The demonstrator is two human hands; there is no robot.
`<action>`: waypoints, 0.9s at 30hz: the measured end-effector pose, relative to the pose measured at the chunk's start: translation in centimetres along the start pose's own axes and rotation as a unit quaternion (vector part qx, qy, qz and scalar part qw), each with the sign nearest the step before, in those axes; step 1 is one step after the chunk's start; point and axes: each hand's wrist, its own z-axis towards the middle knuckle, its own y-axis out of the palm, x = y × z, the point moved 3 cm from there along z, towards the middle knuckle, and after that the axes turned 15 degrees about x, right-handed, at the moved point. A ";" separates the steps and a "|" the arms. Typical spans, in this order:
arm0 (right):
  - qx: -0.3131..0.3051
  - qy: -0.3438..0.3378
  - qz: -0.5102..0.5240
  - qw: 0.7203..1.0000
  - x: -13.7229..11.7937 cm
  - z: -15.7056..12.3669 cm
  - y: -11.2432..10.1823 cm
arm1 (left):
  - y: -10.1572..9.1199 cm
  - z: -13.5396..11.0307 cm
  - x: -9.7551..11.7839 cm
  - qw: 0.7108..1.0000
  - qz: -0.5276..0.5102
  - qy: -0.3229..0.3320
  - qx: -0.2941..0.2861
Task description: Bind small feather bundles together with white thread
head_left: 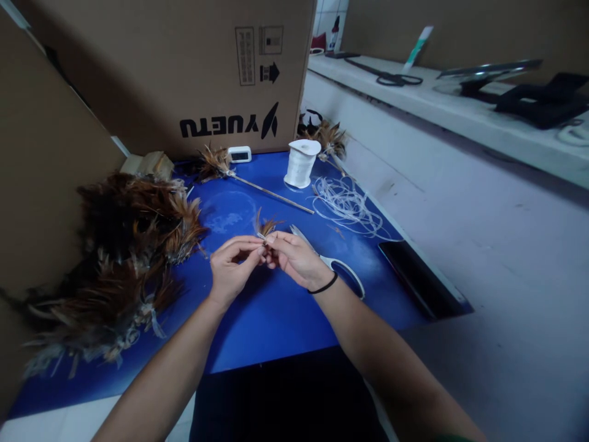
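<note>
My left hand (232, 265) and my right hand (294, 258) meet over the blue table top (276, 313), fingertips pinched together on a small tuft of brown feathers (265, 228) that sticks up between them. A black band circles my right wrist. White-handled scissors (343, 270) lie just behind my right hand. A big heap of brown and black feathers (129, 245) lies to the left of my left hand.
A spool of white string (301, 162) stands at the back, loose string (345, 205) beside it. A feathered stick (257, 184) lies across the table. A cardboard box (184, 67) closes the back, a black tray (418, 279) lies right, a white ledge (460, 116) beyond.
</note>
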 end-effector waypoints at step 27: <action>0.159 -0.070 -0.333 0.927 2.3 1.7 -2.6 | 1.2 0.1 -4.3 0.946 -0.005 -0.263 -0.191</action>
